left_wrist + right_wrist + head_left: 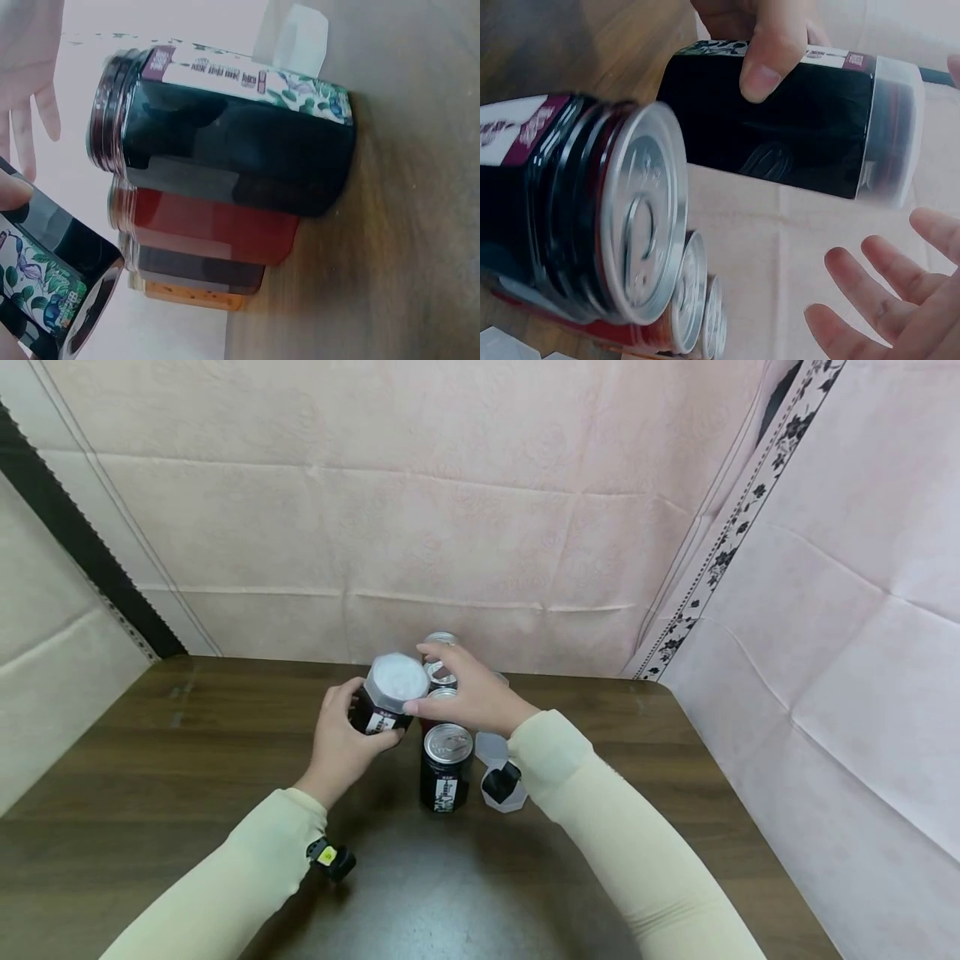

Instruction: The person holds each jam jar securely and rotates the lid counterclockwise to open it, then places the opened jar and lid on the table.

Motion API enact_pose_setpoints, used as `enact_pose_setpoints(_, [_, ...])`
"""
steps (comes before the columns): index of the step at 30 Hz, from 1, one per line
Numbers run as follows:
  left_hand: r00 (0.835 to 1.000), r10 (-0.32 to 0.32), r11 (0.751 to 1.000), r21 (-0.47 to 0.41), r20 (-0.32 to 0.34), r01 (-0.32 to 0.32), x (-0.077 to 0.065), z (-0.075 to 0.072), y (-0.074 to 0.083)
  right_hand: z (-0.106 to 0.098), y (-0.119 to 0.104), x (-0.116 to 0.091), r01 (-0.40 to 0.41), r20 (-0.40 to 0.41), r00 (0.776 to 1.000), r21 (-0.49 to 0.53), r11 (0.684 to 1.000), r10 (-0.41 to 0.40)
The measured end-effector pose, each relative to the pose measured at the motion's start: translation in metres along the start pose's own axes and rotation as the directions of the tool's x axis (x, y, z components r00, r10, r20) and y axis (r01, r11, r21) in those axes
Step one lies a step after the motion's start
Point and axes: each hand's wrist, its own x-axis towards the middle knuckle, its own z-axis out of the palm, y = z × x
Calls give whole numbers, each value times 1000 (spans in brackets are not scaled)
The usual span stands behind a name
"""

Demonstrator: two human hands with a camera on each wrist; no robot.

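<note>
My left hand (pixel 339 739) grips a dark octagonal jar (pixel 375 718) above the table, tilted, with a frosted plastic lid (pixel 397 678) over its top. In the right wrist view the left thumb (pixel 763 79) lies against the jar's side. My right hand (pixel 480 693) is spread beside that lid, and its fingers (pixel 866 292) stand apart from it in the right wrist view. Right of the held jar, a similar dark jar (pixel 444 781) with a pull-tab metal top (pixel 645 217) stands at the front of a row.
Behind the front jar stand a red jar (pixel 217 225), another dark one (pixel 199 268) and an orange one (pixel 195 295). Loose frosted lids (pixel 492 747) lie on the brown wooden table (pixel 225 760) right of the row. A pale cloth (pixel 450 543) hangs behind.
</note>
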Motion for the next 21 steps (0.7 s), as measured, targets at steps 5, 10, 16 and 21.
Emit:
enact_pose_setpoints(5, [999, 35, 999, 8, -24, -35, -6, 1, 1, 2, -6, -4, 15, 4, 1000, 4, 1000, -15])
enact_pose_setpoints(10, [997, 66, 997, 35, -50, -64, -11, 2, 2, 6, -10, -7, -8, 12, 1000, -30, 1000, 9])
enact_pose_setpoints(16, [994, 81, 995, 66, -68, -77, -18, 3, 5, 10, -17, -11, -30, 1, 1000, -104, 994, 31])
enact_pose_setpoints(21, [992, 95, 993, 72, -83, -89, -23, 5, 7, 12, -21, -12, -30, -16, 999, -168, 985, 28])
